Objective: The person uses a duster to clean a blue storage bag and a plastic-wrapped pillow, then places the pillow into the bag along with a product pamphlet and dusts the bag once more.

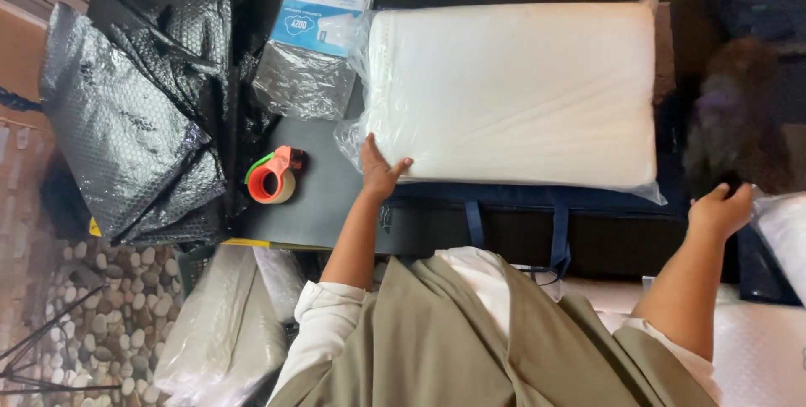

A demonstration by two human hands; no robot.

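A large white pillow point(512, 88) wrapped in clear plastic lies flat on a dark table point(323, 206). My left hand point(379, 170) rests on the pillow's near left corner, fingers spread, pressing on the plastic. My right hand point(720, 208) is off to the right, past the pillow's right end, fingers curled; it sits next to another white plastic-wrapped item point(782, 235). Whether it grips anything is unclear. A tape dispenser point(274, 176) with an orange roll and green handle sits left of my left hand.
A heap of black bubble wrap point(138, 96) covers the table's left end. A clear bag with a blue and white card point(312, 46) lies behind the dispenser. More plastic-wrapped white bundles point(222, 331) sit on the pebble floor at the lower left. Blue straps point(558, 235) hang at the table front.
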